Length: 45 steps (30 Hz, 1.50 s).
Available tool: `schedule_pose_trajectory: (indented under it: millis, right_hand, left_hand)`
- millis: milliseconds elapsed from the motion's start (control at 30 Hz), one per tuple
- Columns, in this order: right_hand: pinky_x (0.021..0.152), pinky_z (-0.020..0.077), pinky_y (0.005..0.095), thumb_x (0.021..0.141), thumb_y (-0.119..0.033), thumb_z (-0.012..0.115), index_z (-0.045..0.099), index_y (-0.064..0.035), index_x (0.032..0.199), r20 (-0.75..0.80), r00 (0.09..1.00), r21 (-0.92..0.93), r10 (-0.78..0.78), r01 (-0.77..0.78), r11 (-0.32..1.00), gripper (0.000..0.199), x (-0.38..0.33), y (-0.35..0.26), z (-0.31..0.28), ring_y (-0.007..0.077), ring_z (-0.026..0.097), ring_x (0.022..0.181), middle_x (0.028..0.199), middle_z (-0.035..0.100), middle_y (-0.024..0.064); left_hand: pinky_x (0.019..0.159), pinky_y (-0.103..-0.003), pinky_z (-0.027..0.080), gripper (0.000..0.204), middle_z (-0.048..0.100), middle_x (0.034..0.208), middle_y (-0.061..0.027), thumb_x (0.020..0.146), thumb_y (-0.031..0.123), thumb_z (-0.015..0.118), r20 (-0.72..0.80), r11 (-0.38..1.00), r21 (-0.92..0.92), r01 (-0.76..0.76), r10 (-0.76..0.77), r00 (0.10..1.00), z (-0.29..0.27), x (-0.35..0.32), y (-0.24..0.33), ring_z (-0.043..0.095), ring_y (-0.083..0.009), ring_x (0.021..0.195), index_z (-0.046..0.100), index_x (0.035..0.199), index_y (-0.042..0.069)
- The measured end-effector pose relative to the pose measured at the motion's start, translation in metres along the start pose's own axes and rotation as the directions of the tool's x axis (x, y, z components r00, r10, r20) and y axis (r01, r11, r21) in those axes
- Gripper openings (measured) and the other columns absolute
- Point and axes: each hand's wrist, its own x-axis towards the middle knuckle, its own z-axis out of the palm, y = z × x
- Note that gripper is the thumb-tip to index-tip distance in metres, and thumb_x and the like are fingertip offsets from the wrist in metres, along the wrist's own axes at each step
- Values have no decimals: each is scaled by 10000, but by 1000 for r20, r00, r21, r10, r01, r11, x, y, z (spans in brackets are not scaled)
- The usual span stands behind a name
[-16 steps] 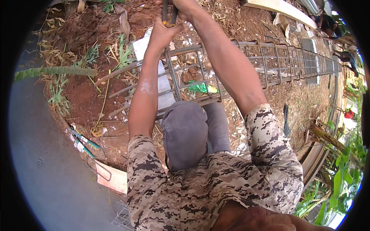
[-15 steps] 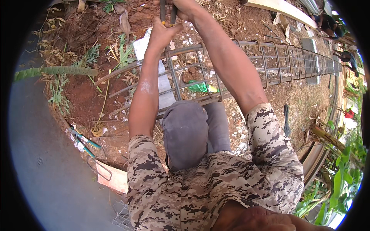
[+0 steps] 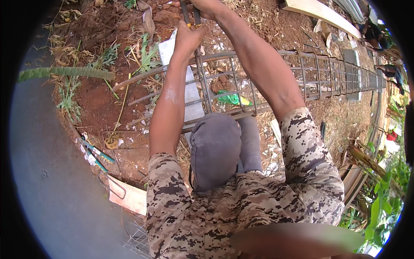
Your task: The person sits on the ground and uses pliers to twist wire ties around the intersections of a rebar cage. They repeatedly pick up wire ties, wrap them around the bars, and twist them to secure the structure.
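At the top edge, my right hand (image 3: 206, 8) is closed round the dark handles of a two-handled, plier-like tool (image 3: 186, 14) with yellow bands. The picture's edge cuts off part of this hand and the handles. Just below, my left hand (image 3: 189, 39) is closed about the tool's lower end, its thumb beside the yellow bands. It sits at the far corner of a long rebar cage (image 3: 208, 93), next to the first stirrup. My fingers hide the tool's working end. The cage lies across in front of me and runs off to the right.
A grey slab (image 3: 192, 97) lies under the cage, near a green plastic wrapper (image 3: 227, 97). My grey-trousered knee (image 3: 215, 151) is against its near side. Teal-handled cutters (image 3: 100, 159) and a bent stirrup (image 3: 116, 187) lie left. People (image 3: 375, 36) are far right, beyond a plank (image 3: 321, 13).
The view has shifted slightly, so the cage and ground sit a little further right and lower. Both hands keep their hold, and the tool's handles lean slightly more to the left.
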Motion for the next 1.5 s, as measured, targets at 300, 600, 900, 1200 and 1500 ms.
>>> schedule_pose_trajectory:
  millis: [300,600,900,1200,1500]
  right_hand:
    - [848,527,428,853,-253,511,663,68,898,-279,889,-797,-362,-5,604,358,42,44,-16,422,667,850,910,689,282]
    - [887,518,443,855,-388,510,698,65,879,-296,931,-886,-212,-184,426,492,75,116,-52,431,668,950,959,686,306]
    - [905,514,439,857,-458,520,688,70,944,-320,940,-842,-121,-223,491,561,54,98,-33,424,664,987,989,684,302]
    - [924,509,434,860,-528,530,678,74,1009,-390,918,-798,-67,-301,523,638,38,88,-28,417,659,1025,1019,682,299]
    - [942,505,429,862,-598,541,668,79,1074,-489,872,-745,-16,-408,528,721,28,69,-32,410,654,1062,1050,681,296]
  left_hand:
    - [757,-416,523,390,694,831,-222,771,260,673,-38,904,411,120,-115,993,20,12,19,693,-322,811,648,869,-116]
    - [519,-425,417,217,595,704,-163,805,110,548,62,916,142,375,-387,920,20,35,-11,582,-261,605,620,842,-92]
    - [563,-393,431,237,564,711,-124,883,221,568,114,905,55,421,-425,898,16,46,-43,547,-223,612,594,875,-15]
    - [490,-369,399,166,519,667,-84,888,173,515,117,887,5,462,-460,880,23,43,-38,490,-206,542,564,842,21]
    - [588,-397,514,214,680,817,-155,826,118,651,-29,810,435,393,-424,905,37,57,-2,674,-255,704,660,915,-77]
